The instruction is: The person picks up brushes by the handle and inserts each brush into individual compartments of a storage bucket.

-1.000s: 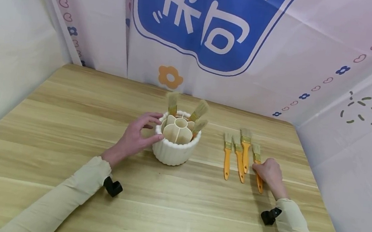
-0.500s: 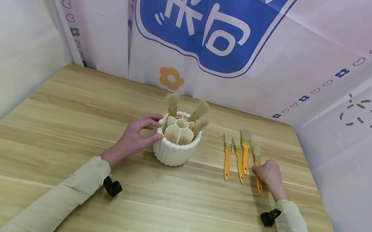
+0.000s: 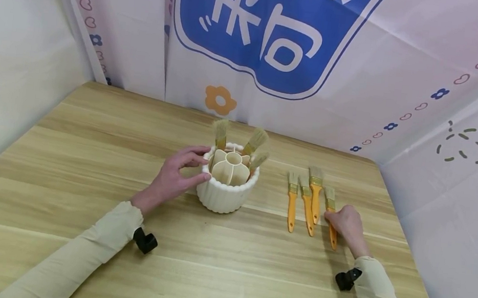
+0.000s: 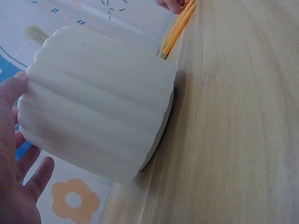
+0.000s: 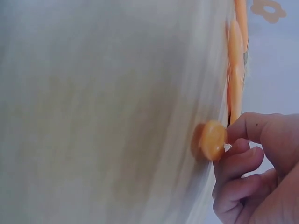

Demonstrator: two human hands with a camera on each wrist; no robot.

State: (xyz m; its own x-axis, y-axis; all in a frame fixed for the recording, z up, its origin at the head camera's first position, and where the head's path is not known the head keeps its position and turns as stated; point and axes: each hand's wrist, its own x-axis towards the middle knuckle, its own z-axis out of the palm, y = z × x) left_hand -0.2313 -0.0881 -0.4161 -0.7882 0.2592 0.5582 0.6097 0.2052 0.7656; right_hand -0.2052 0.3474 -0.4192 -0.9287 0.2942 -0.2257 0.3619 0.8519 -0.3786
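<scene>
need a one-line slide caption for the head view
Left hand touching the pot, right hand pinching a brush beside three others on the table.

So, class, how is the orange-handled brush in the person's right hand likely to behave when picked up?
The brush should probably stay stiff, since its orange handle looks straight and solid. The shine on the handle's end suggests it could be slightly slippery for the right hand. Being slim, it is likely fairly light.
</scene>
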